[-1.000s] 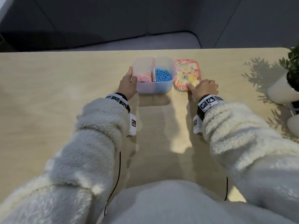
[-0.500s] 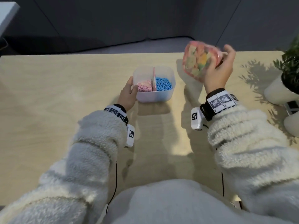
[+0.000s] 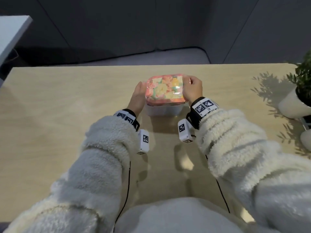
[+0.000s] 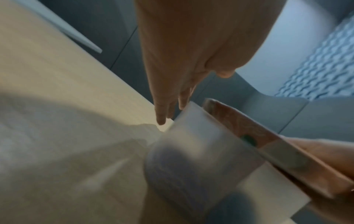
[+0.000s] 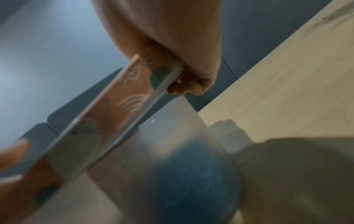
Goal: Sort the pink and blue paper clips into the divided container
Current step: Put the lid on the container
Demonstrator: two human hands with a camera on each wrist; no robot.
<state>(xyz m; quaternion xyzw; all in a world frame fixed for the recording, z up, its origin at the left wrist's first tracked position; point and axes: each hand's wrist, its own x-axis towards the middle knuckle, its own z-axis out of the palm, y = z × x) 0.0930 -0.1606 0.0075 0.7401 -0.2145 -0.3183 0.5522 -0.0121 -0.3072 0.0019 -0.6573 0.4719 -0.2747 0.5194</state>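
Near edge first: translucent divided container [image 3: 164,110] on the wooden table [image 3: 50,101], clips hidden inside. Above it, floral lid [image 3: 164,89], tilted, pinched at its far right corner by the right hand [image 3: 192,90]. Left hand [image 3: 138,96] flat, fingers straight, beside the container's left wall. Best lowered level, then pressed evenly around the rim.

Floral lid [image 3: 164,89] tilted over translucent container [image 3: 164,110]
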